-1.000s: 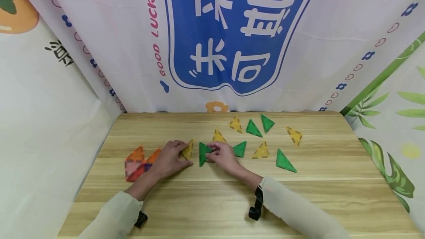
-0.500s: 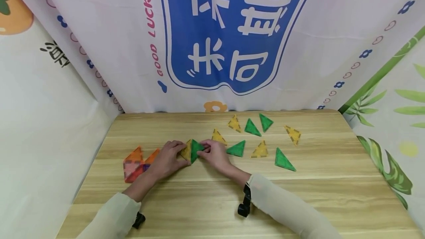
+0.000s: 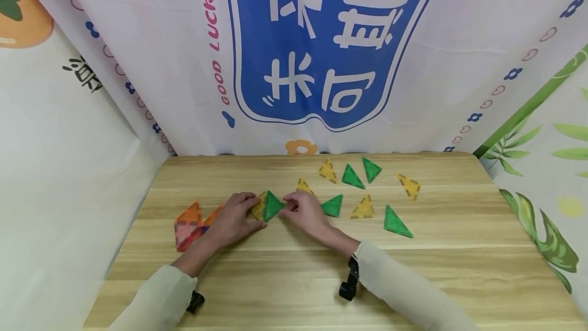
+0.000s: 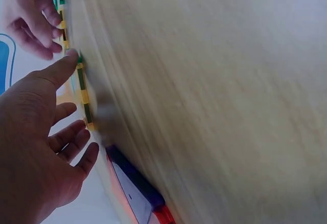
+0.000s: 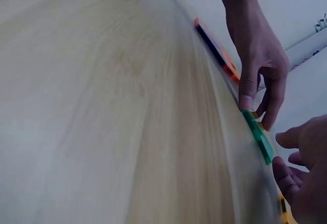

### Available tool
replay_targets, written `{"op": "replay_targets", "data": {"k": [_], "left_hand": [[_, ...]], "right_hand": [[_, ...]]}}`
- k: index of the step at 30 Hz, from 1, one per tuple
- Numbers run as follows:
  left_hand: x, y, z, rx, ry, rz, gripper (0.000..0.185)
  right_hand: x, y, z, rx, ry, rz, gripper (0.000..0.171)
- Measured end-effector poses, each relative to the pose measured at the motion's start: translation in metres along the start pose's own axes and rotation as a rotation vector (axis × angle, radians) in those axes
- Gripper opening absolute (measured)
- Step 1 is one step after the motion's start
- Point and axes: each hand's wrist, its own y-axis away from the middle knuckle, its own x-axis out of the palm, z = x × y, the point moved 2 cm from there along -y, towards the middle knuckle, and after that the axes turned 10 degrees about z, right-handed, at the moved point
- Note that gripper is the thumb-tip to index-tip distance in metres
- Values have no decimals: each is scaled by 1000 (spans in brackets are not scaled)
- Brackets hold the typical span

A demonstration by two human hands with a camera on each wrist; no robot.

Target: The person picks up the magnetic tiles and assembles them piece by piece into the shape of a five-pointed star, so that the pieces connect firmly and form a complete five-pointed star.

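Note:
A green triangle tile (image 3: 272, 205) lies flat on the wooden table (image 3: 294, 275), its edge against a yellow triangle tile (image 3: 257, 208). My left hand (image 3: 236, 216) holds the yellow tile between thumb and fingers. My right hand (image 3: 298, 208) pinches the green tile's right corner with curled fingers. In the left wrist view the joined tiles (image 4: 82, 89) show edge-on, with my left thumb (image 4: 64, 66) touching them and my right hand (image 4: 36, 15) beyond. The right wrist view shows the green tile (image 5: 258, 134) between my left hand (image 5: 260, 76) and my right fingers (image 5: 294, 175).
A flat cluster of orange and pink tiles (image 3: 190, 225) lies just left of my left hand. Several loose yellow and green triangles are scattered right of my right hand, among them a green one (image 3: 396, 222) and a yellow one (image 3: 408, 186). Printed cloth walls enclose the table.
My right hand slid the green triangle left until it met the yellow triangle. My left hand stayed on the yellow tile.

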Motion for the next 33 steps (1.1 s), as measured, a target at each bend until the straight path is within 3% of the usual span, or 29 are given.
{"op": "replay_targets", "data": {"k": [4,9,17,25,33], "left_hand": [[-4,-8,-7,0,-3,-11,72],[-5,-24,-21,23,4,23,70],[2,-54,-40,63,79,70,66],[11,-90,-46,51,106,169,72],[21,-113,-44,59,93,252,71]], "right_hand": [[-24,15,-7,-75,26,11,33],[-58,35,-24,-117,137,21,37],[-98,54,-54,-79,323,48,50],[-106,55,-72,-51,366,109,62],[-105,54,-75,-108,389,133,55]]}}
